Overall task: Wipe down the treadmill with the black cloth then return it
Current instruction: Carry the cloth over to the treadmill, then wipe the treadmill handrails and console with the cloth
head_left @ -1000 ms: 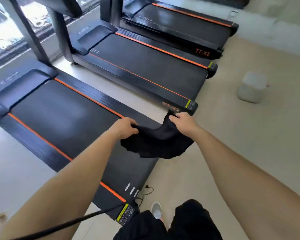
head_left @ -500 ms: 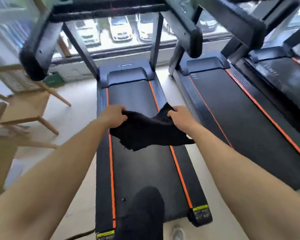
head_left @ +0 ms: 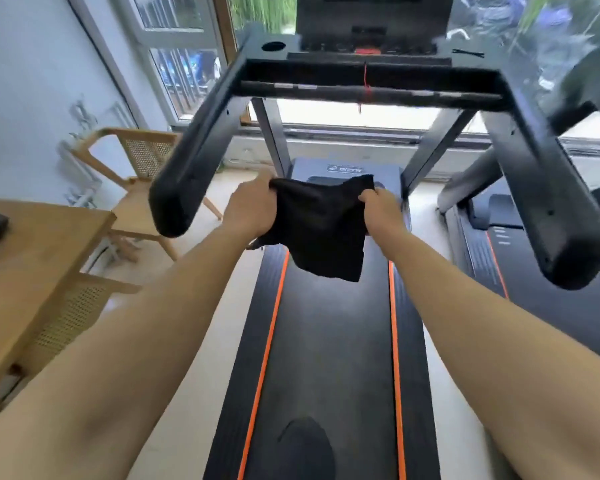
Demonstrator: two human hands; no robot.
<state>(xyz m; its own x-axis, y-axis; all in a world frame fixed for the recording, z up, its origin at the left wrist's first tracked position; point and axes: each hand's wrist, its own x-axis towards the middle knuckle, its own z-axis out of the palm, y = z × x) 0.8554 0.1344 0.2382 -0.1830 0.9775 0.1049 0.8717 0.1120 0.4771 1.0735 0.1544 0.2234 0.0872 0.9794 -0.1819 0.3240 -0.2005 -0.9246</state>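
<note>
From the head view, the left hand (head_left: 253, 211) and right hand (head_left: 383, 209) each pinch an upper corner of the black cloth (head_left: 321, 225), their grip closed on it, so it hangs spread in the air over the front of the treadmill (head_left: 329, 358) belt, below the handlebar (head_left: 368, 91). The cloth touches no surface; wiping seems not yet begun, and the return is left.

Cloth (head_left: 321, 230) between both hands, above treadmill (head_left: 329, 341); chair (head_left: 142, 188) left.
</note>
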